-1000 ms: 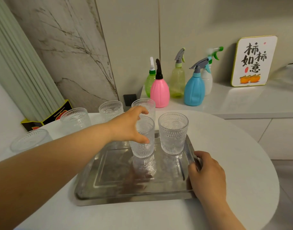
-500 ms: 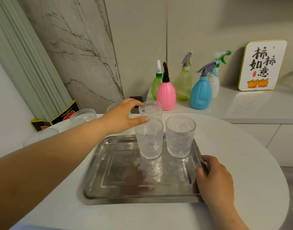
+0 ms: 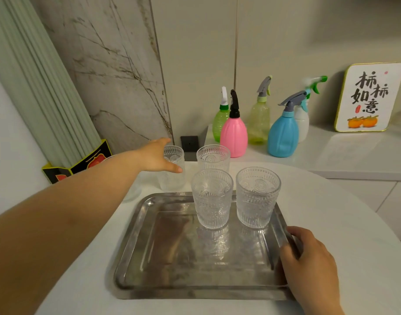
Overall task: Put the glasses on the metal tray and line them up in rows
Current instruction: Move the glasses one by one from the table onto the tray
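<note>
The metal tray lies on the round white table. Two patterned clear glasses stand side by side along its far edge: one in the middle, one at the right. My right hand grips the tray's right rim. My left hand reaches past the tray's far left corner and wraps a third glass standing on the table, thumb in front, fingers behind. A fourth glass stands on the table just behind the tray. Another glass is mostly hidden behind my left forearm.
Several spray bottles, among them a pink one and a blue one, stand on the white counter behind the table with a framed sign. Green rods lean in a black and yellow box at left.
My left hand let go of the middle glass on the tray and moved back and left to the glass behind the tray's far left corner. My right hand stayed on the tray rim.
</note>
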### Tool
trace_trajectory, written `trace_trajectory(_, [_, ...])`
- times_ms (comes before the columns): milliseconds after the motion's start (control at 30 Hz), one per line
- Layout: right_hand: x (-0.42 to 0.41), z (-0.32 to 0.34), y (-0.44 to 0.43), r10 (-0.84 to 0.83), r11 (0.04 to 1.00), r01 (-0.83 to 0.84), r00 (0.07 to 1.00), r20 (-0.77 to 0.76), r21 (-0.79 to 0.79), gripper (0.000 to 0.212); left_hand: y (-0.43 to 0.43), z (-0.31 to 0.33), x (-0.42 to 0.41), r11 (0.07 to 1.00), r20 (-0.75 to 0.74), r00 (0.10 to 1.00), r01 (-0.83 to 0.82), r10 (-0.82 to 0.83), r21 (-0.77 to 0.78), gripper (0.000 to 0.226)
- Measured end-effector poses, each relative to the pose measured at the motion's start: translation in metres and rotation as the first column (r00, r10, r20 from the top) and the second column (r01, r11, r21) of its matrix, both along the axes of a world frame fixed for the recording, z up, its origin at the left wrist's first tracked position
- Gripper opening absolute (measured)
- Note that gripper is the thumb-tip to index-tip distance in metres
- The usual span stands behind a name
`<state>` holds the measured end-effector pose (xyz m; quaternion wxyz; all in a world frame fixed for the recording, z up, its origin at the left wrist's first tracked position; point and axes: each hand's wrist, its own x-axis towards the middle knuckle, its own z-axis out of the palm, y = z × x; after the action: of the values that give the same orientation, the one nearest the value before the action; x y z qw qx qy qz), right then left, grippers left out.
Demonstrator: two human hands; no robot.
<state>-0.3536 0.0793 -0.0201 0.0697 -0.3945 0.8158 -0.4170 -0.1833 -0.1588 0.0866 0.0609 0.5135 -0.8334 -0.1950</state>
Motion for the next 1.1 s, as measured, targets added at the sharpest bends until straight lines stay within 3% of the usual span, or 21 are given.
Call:
trace_trajectory(267, [-0.001, -0.003, -0.002, -0.004, 1.0, 0.004, 1.0, -0.026, 0.017, 0.026, -0.012, -0.016, -0.006, 0.995, -0.162, 0.982, -0.095, 0.095, 0.007, 0.094])
trace_trajectory(533, [-0.001, -0.003, -0.001, -0.001, 1.0, 0.001, 1.0, -0.028, 0.003, 0.025, -0.002, 0.002, 0.002, 0.994, -0.29, 0.954, -0.095, 0.077, -0.051, 0.085])
trace_trajectory(667, [-0.002, -0.004, 0.0, -0.005, 1.0, 0.005, 1.0, -0.021, 0.004, 0.026, 0.014, 0.024, 0.01, 0.992, -0.298, 0.955, -0.044, 0.008, -0.115, 0.082])
trace_trajectory(833, [0.001, 0.0, 0.001, -0.019, 1.0, 0.019, 1.0, -0.02, 0.004, 0.028, 0.039, 0.022, 0.027, 0.999, -0.314, 0.949, -0.006, -0.007, -0.042, 0.079])
trace_trajectory(1100, [0.003, 0.003, 0.003, -0.02, 1.0, 0.02, 0.999, -0.025, 0.013, 0.028, 0.059, -0.008, 0.045, 1.0, -0.186, 0.982, 0.027, -0.025, 0.006, 0.083])
